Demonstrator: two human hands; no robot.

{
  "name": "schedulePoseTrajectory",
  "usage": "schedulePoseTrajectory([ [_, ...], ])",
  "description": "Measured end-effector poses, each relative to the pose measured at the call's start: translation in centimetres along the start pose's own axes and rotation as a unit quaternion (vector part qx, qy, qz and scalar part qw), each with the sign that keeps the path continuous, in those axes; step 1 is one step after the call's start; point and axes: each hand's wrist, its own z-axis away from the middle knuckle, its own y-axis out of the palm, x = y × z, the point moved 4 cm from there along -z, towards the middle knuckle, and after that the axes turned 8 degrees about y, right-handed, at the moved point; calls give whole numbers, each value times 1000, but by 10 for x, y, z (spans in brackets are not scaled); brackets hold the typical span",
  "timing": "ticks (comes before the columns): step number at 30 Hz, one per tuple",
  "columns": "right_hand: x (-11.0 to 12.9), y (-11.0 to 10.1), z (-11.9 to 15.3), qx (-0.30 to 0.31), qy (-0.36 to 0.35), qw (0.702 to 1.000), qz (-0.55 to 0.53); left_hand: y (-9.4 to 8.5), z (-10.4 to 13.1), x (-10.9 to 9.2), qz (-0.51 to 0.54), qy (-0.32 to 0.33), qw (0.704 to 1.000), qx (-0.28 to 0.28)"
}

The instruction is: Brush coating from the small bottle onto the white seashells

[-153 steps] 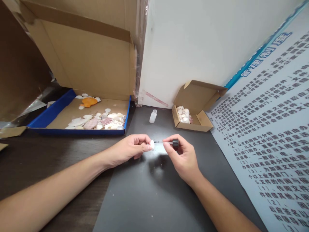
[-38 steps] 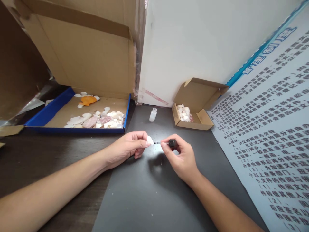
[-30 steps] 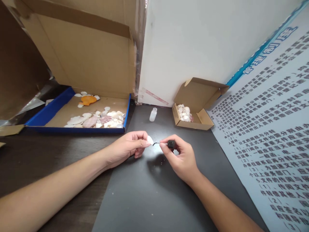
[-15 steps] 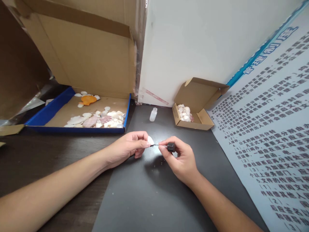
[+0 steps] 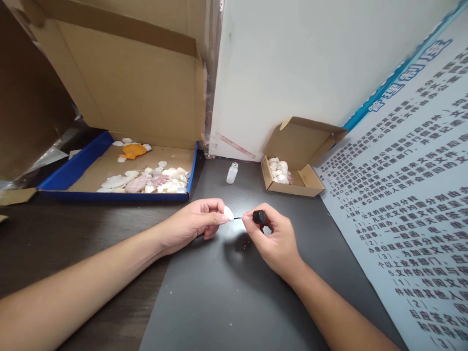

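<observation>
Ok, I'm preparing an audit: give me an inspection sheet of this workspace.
Surface: gray top, dark tabletop alongside.
Work items: white shell, black-capped brush, uncapped bottle; more shells in open blue-sided box and open small carton.
Clutter: pale specks on the gray top, cardboard pieces at far left.
Hands: left hand pinches the shell; right hand holds the brush.
Cables: nothing seen.
Surroundings: white panel behind, printed board at right.

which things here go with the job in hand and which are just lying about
Job:
white shell in left hand
black-capped brush in right hand
probably open bottle, blue-sided shell box, small shell carton

Just about:
cardboard pieces at far left
printed board on the right
</observation>
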Motion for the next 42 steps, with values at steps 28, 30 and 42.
schedulePoseTrajectory([
  [28,-1,0,3,5,7,999,-35,-1,0,2,-55,14,998,37],
  [30,-1,-1,3,0,6,999,-43,-1,0,3,-57,13,998,37],
  [42,-3,0,-1,-10,27,999,-32,0,0,3,-69,10,996,47],
])
